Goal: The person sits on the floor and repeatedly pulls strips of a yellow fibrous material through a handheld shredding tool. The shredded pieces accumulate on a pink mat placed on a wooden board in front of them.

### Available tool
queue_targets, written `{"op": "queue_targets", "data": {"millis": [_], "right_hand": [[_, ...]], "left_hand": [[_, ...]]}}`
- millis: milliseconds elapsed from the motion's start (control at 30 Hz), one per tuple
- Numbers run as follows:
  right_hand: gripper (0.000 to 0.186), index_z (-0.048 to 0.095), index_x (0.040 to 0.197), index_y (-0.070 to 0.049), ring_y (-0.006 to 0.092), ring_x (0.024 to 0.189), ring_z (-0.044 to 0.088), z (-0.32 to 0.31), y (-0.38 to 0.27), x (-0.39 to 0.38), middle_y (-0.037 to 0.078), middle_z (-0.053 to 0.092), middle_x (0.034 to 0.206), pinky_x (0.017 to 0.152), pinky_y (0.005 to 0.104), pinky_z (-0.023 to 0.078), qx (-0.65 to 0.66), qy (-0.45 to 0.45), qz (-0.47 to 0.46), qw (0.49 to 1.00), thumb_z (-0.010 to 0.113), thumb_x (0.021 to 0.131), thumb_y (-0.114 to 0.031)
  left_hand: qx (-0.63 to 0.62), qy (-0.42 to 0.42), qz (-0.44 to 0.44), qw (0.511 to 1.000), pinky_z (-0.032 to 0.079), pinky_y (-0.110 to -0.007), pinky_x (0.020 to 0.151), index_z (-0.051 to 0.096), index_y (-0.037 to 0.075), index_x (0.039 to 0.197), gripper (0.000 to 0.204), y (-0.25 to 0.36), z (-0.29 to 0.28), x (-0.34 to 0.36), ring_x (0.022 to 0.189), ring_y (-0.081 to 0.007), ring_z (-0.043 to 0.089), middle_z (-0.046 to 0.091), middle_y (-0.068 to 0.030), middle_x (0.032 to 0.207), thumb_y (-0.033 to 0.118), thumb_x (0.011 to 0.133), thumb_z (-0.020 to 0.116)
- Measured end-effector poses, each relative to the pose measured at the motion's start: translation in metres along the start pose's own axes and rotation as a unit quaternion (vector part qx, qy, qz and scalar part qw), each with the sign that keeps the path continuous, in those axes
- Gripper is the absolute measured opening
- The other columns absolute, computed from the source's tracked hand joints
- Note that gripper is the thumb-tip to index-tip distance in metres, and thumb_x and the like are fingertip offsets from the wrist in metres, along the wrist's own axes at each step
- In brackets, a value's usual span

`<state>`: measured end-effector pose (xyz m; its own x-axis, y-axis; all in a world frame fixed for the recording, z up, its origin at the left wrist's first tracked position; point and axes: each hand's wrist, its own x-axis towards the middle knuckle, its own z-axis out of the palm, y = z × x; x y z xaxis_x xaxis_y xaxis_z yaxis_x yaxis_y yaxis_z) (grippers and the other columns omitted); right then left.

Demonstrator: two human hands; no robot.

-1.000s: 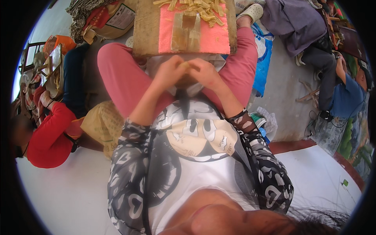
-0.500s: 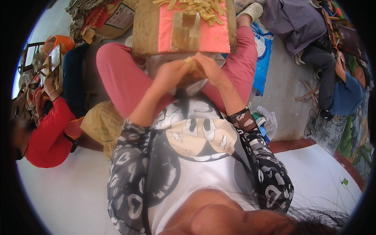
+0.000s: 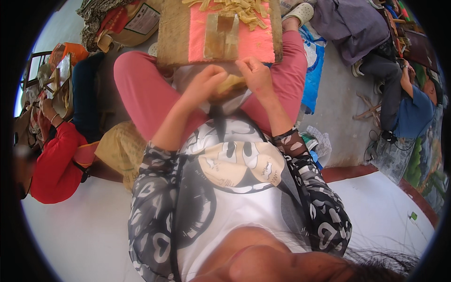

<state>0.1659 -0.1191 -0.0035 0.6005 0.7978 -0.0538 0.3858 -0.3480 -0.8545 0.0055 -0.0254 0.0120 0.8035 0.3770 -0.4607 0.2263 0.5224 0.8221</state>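
Observation:
Above my lap, my left hand (image 3: pixel 207 83) has its fingers curled in. A blurred pale tan piece (image 3: pixel 230 83) lies beside its fingertips; whether they grip it I cannot tell. My right hand (image 3: pixel 256 76) is closed in a pinch by the near edge of a wooden board (image 3: pixel 174 33), and what is in it is too small to make out. On the board lies a pink cloth (image 3: pixel 197 35). A brownish, glossy rectangular block (image 3: pixel 221 40) rests on the cloth, with a heap of pale yellow strips (image 3: pixel 242 11) behind it.
At the left sits a person in a red top (image 3: pixel 58 162), near a tan woven sack (image 3: pixel 120 150). Another person in a blue shirt (image 3: pixel 416 115) is at the right, by a small wooden stand (image 3: pixel 369 107). A blue plastic bag (image 3: pixel 314 70) lies beside my right leg.
My hands, together before, have moved apart. The right hand is now up at the board's edge, and the tan piece shows between the hands.

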Motion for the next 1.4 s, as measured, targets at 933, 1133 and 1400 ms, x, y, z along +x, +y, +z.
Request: {"op": "queue_targets", "data": {"millis": [933, 1133, 1400], "right_hand": [[0.016, 0.062, 0.087, -0.005, 0.0105, 0.06, 0.057, -0.017, -0.018, -0.004, 0.006, 0.061, 0.067, 0.055, 0.0254, 0.045, 0.105, -0.054, -0.053, 0.992, 0.064, 0.086, -0.02], [0.017, 0.062, 0.086, -0.006, 0.0197, 0.055, 0.058, -0.006, -0.009, -0.006, 0.01, 0.06, 0.065, 0.053, 0.0288, 0.045, 0.045, -0.013, -0.09, 0.995, 0.064, 0.084, -0.022], [0.02, 0.06, 0.096, -0.007, 0.0238, 0.065, 0.063, -0.031, -0.015, 0.011, 0.012, 0.063, 0.072, 0.059, 0.0316, 0.047, 0.027, -0.157, -0.075, 0.984, 0.064, 0.083, -0.022]], "left_hand": [[-0.08, -0.073, -0.035, 0.994, 0.05, -0.024, 0.066, 0.049, 0.009, 0.094, 0.017, 0.008, -0.001, -0.003, 0.075, -0.0145, 0.062, 0.062, -0.0095, 0.089, 0.026, 0.094, 0.049], [-0.104, -0.084, -0.004, 0.991, 0.044, -0.02, 0.055, 0.049, 0.009, 0.086, 0.011, 0.001, -0.009, -0.003, 0.059, -0.0092, 0.055, 0.058, -0.0035, 0.072, 0.01, 0.086, 0.06], [0.062, 0.056, 0.113, 0.99, 0.038, -0.018, 0.053, 0.052, 0.007, 0.088, 0.003, 0.031, -0.019, 0.012, 0.06, -0.0048, 0.05, 0.056, 0.0003, 0.07, 0.008, 0.087, 0.055]]}}
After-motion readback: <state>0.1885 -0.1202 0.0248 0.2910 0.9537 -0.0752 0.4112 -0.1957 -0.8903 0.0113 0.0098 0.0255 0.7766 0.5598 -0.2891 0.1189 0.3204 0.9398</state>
